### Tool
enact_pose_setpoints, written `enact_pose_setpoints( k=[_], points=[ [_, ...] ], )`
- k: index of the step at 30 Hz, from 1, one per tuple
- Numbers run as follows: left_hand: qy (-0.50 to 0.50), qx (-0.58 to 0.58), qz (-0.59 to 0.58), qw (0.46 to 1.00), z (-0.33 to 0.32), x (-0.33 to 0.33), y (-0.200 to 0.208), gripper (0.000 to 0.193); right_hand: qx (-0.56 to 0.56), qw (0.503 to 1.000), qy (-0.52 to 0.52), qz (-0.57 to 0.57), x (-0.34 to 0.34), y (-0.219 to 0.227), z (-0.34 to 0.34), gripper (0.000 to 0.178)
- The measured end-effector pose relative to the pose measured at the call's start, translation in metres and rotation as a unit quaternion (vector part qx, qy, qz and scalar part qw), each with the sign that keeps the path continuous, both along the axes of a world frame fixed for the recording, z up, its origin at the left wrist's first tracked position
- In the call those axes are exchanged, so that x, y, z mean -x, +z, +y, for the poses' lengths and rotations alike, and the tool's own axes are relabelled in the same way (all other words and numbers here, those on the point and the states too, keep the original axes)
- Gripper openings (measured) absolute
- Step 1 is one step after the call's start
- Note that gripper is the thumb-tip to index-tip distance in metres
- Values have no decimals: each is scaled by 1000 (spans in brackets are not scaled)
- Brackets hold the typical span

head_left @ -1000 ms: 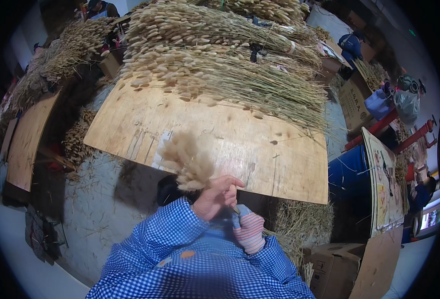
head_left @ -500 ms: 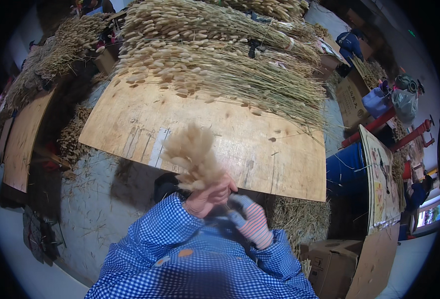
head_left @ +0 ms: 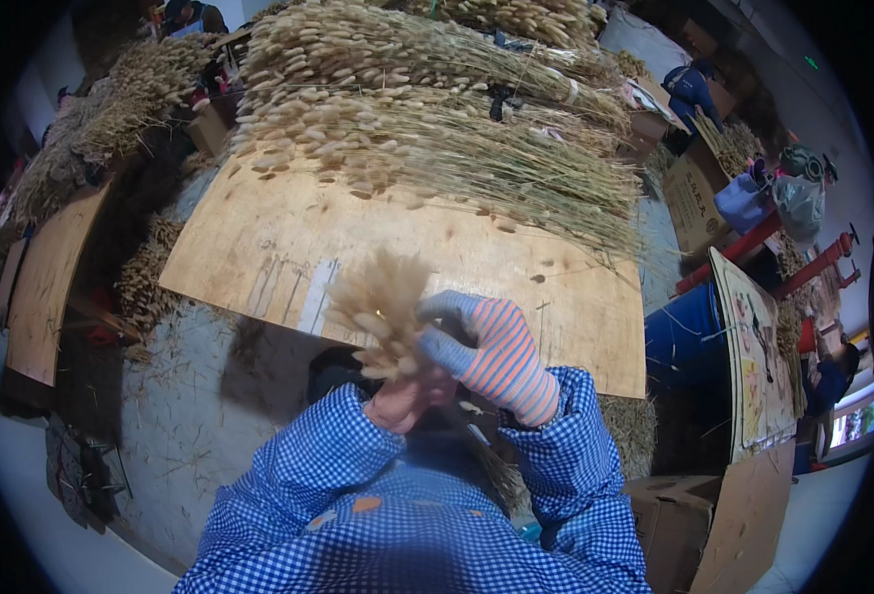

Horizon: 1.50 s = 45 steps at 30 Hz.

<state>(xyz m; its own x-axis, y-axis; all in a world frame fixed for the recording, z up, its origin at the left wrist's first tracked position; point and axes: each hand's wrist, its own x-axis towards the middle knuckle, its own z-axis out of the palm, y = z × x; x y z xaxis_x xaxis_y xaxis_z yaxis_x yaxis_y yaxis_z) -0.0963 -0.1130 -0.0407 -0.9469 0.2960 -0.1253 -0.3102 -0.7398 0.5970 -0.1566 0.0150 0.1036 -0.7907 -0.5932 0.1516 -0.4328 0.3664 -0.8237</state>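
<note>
My bare left hand (head_left: 405, 398) is closed around a bunch of dried bunny-tail grass (head_left: 386, 307), just off the near edge of the wooden board. The fluffy beige heads point up and away, while its stems (head_left: 496, 467) run down to the right below my hands. My right hand (head_left: 496, 351), in a striped knit glove with grey-blue fingertips, is at the right side of the heads. Its thumb and forefinger are curved with a gap between them, and the fingertips reach the heads.
A wooden board (head_left: 289, 223) lies in front of me, with a thick heap of bunny-tail grass (head_left: 378, 129) across its far side. A blue barrel (head_left: 689, 337) and cardboard boxes (head_left: 675, 520) stand at the right. Other people (head_left: 692, 91) are farther back.
My right hand has risen from the stems beneath my left hand to the side of the heads. My left hand still grips the bunch in nearly the same place.
</note>
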Motion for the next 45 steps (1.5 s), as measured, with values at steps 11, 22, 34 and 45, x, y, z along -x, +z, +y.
enact_pose_setpoints(
  k=[11,22,34,45],
  points=[
    [75,139,-76,985,12,2,-15,42,-129,985,52,102,8,7,-3,18],
    [163,17,182,970,10,29,-146,46,-39,994,9,98,-15,10,21,18],
    [92,134,126,979,22,3,-15,60,31,964,-115,239,-51,14,27,27],
    [117,-1,246,962,48,16,53,70,0,920,-80,383,-52,14,25,25]
  ],
)
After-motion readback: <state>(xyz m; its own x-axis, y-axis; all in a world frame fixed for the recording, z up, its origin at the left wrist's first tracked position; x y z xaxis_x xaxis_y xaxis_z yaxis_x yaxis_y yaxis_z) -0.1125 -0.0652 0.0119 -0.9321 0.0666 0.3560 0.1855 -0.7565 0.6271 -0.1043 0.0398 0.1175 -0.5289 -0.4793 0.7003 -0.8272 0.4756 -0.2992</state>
